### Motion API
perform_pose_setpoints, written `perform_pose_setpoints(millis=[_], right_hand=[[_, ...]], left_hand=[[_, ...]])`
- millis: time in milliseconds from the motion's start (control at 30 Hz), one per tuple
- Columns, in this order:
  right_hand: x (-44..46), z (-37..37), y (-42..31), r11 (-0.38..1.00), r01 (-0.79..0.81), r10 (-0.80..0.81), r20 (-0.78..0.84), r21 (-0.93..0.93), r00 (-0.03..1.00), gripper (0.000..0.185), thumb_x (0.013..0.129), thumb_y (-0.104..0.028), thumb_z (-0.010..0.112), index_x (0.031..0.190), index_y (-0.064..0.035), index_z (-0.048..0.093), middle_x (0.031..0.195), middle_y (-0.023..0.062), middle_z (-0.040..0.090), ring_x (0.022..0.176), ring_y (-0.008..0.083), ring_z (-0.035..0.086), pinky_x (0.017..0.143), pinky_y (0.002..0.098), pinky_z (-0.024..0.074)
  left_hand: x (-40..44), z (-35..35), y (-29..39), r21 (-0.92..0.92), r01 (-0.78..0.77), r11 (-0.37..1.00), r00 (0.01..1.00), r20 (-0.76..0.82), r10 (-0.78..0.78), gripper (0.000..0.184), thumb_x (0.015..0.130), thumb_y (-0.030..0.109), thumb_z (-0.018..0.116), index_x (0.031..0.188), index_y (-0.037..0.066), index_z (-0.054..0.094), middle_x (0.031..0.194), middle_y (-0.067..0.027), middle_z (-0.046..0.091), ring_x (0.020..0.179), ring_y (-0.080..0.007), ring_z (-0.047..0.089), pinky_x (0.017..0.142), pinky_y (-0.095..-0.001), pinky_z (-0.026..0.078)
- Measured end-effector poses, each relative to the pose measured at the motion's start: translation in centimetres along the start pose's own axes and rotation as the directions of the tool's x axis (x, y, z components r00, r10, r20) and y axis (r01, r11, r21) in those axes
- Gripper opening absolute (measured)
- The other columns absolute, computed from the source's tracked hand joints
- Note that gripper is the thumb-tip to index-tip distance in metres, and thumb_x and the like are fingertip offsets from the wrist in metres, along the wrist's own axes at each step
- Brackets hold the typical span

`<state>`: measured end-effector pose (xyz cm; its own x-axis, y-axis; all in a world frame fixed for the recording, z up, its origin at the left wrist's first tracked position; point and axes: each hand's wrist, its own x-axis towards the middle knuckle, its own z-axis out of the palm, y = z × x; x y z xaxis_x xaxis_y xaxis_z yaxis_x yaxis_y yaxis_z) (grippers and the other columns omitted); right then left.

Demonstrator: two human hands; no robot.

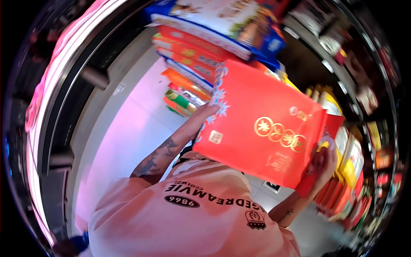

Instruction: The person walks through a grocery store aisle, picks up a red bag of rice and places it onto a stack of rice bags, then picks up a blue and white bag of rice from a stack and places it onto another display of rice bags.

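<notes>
A large red gift box (257, 128) with gold printed circles and characters is held tilted in front of my chest. It has a blue-and-white patterned side edge. My left hand (205, 115) grips that patterned edge, its fingers partly hidden by the box. On the opposite end my right hand (323, 160) is closed around the box's side, with something yellow showing at the fingers. A red flap or strip hangs by the right wrist; I cannot tell whether it is part of the box.
Ahead stands a stack of bags and boxes, topped by a blue-and-white bag (214, 19). More packages (351, 154) are piled at the right, beside dark shelves (342, 81). A lit, dark-framed case (55, 98) runs along the left. Pale tiled floor (124, 128) lies between.
</notes>
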<state>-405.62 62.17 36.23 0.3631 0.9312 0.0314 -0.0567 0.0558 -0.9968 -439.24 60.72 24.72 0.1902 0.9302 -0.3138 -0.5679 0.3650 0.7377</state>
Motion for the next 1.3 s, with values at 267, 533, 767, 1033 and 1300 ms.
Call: perform_pose_setpoints(millis=[267,533,767,1033,1300], right_hand=[[-10.7,-21.2,3.8,0.986,-0.167,0.158,-0.322,-0.002,0.933,0.032,0.089,-0.013,0.051,0.117,0.0022,0.048,0.052,-0.0069,0.037,0.041,0.0000,0.029,0.036,0.0167,0.0218],[-19.2,-36.6,3.4,0.992,-0.120,0.107,-0.659,0.025,0.745,0.039,0.088,-0.021,0.056,0.117,0.0028,0.047,0.063,-0.0011,0.056,0.053,0.0012,0.048,0.049,0.0160,0.0364],[-20.0,-42.4,3.3,0.988,-0.155,0.093,-0.879,0.022,0.468,0.042,0.083,-0.015,0.058,0.118,0.0039,0.044,0.065,0.0040,0.060,0.055,0.0049,0.055,0.050,0.0173,0.0409],[-16.4,-48.9,2.5,0.947,-0.317,0.091,-0.987,0.044,0.135,0.040,0.082,-0.015,0.057,0.115,0.0035,0.045,0.059,0.0015,0.054,0.043,0.0039,0.046,0.040,0.0179,0.0323],[-12.0,-55.1,6.0,0.979,0.027,0.202,-0.975,0.200,-0.090,0.028,0.082,-0.009,0.055,0.107,-0.0032,0.045,0.058,-0.0002,0.049,0.037,0.0041,0.033,0.034,0.0195,0.0229]], left_hand=[[-0.6,12.5,-16.5,0.087,0.351,0.932,0.924,0.130,-0.360,0.047,0.083,0.030,0.056,0.117,-0.001,0.045,0.105,-0.0127,0.060,0.089,-0.0184,0.063,0.076,-0.0299,0.053],[2.9,25.5,-29.9,0.370,0.560,0.741,0.666,0.331,-0.668,0.048,0.085,0.035,0.051,0.116,-0.002,0.047,0.103,-0.0143,0.060,0.090,-0.0213,0.062,0.080,-0.0328,0.049],[10.2,37.3,-38.8,0.524,0.593,0.612,0.441,0.425,-0.791,0.052,0.090,0.040,0.044,0.126,0.002,0.041,0.116,-0.0114,0.056,0.099,-0.0197,0.058,0.087,-0.0335,0.046],[17.0,51.5,-47.7,0.724,0.465,0.510,0.217,0.466,-0.858,0.043,0.089,0.031,0.046,0.119,0.000,0.045,0.101,-0.0080,0.060,0.090,-0.0164,0.060,0.078,-0.0287,0.049],[22.5,63.1,-58.2,0.836,0.200,0.511,-0.008,0.523,-0.852,0.044,0.088,0.028,0.050,0.120,-0.001,0.042,0.107,-0.0094,0.056,0.088,-0.0153,0.058,0.073,-0.0280,0.049]])
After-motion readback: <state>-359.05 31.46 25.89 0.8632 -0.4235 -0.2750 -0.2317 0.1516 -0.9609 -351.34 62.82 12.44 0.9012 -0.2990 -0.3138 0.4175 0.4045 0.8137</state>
